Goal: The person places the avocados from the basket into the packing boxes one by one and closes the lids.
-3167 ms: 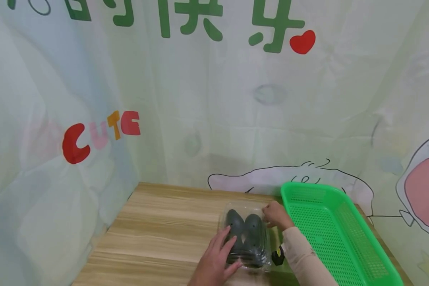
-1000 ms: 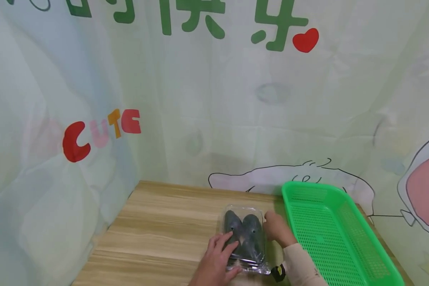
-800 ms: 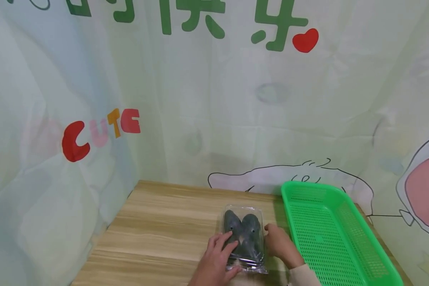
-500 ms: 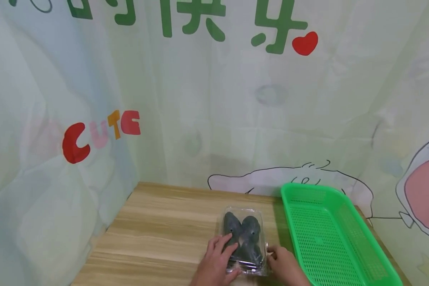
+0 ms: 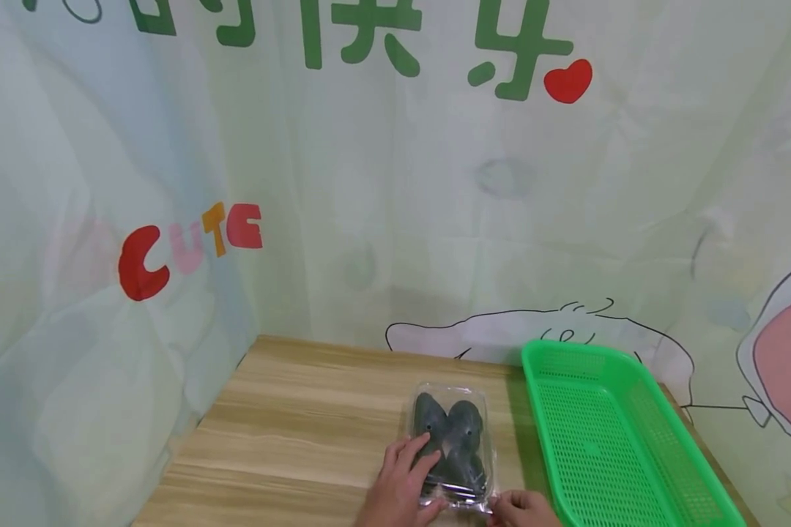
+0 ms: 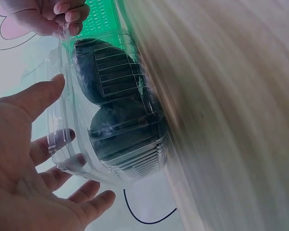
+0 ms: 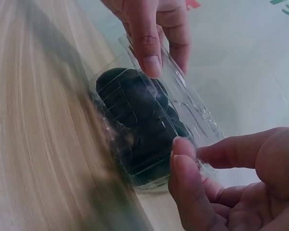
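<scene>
A clear plastic clamshell box (image 5: 458,391) lies on the wooden table, holding several dark, avocado-like fruits (image 5: 464,428). My left hand (image 5: 398,483) rests on the lid's left side, fingers spread and thumb at the near edge. In the left wrist view this hand (image 6: 33,159) lies along the lid with its fingers extended. At the box's near right corner, my right hand (image 5: 524,509) pinches the rim. The right wrist view shows that hand's (image 7: 231,183) thumb and index finger meeting on the clear plastic edge. The lid lies over the fruits.
A green perforated plastic basket (image 5: 589,446) stands to the right, close beside my right hand. The wooden table (image 5: 290,424) extends to the left. A printed cloth backdrop (image 5: 369,183) hangs behind and to the left of the table.
My right hand has slid from the box's far right corner down its right edge to the near right corner. My left hand stays on the lid, and the box has hardly moved.
</scene>
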The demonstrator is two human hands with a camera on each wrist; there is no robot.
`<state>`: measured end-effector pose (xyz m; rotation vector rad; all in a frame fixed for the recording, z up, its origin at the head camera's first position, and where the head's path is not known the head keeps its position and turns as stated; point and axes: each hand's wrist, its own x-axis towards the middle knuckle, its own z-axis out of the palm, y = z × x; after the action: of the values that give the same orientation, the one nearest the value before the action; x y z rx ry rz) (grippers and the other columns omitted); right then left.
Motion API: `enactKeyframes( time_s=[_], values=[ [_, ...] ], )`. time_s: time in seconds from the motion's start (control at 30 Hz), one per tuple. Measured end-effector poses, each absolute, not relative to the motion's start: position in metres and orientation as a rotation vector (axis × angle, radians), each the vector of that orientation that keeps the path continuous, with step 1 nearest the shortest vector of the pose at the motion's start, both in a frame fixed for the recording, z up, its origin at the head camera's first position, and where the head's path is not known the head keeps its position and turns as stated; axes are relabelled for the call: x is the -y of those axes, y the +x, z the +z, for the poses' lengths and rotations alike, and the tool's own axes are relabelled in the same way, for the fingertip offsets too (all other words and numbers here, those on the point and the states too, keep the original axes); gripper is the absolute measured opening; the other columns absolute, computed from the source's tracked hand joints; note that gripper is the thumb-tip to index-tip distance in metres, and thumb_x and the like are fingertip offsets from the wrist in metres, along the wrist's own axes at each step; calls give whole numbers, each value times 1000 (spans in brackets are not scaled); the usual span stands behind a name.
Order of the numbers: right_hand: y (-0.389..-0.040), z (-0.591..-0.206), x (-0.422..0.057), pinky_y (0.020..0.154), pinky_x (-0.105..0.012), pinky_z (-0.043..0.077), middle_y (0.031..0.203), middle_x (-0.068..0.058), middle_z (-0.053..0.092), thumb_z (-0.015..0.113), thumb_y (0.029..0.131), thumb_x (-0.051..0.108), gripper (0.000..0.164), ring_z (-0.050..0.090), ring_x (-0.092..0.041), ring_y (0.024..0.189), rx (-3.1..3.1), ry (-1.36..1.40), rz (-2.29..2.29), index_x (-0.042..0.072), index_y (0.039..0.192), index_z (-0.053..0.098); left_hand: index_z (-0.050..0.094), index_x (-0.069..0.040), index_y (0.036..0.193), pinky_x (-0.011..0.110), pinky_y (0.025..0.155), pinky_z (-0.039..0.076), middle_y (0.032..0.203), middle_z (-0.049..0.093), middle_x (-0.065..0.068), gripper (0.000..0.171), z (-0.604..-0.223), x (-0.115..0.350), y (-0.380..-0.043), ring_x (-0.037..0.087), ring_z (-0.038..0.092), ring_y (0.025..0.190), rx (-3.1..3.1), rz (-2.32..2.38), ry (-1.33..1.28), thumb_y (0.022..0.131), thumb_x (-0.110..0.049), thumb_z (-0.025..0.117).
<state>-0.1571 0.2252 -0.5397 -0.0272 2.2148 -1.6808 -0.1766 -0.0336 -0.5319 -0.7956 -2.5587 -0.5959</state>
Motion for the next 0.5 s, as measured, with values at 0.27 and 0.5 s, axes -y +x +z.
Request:
enactKeyframes(
  time_s=[0.27,0.5],
  values=[
    [-153,-531,-223,54,-18,46,69,5,66,60,95,21,28,55,-5,60,-2202,-44,-1697,0,78,68,68,-14,126,45,92,56,141,55,9,64,-532,32,-175,32,53,119,2529,-591,-792,74,-45,87],
    [-152,-530,-223,52,-18,44,68,4,64,61,94,21,27,53,-5,58,-2228,-37,-1693,0,78,66,67,-14,128,46,94,55,143,53,9,62,-530,31,-174,33,52,121,2576,-630,-785,76,-44,86]
  ],
)
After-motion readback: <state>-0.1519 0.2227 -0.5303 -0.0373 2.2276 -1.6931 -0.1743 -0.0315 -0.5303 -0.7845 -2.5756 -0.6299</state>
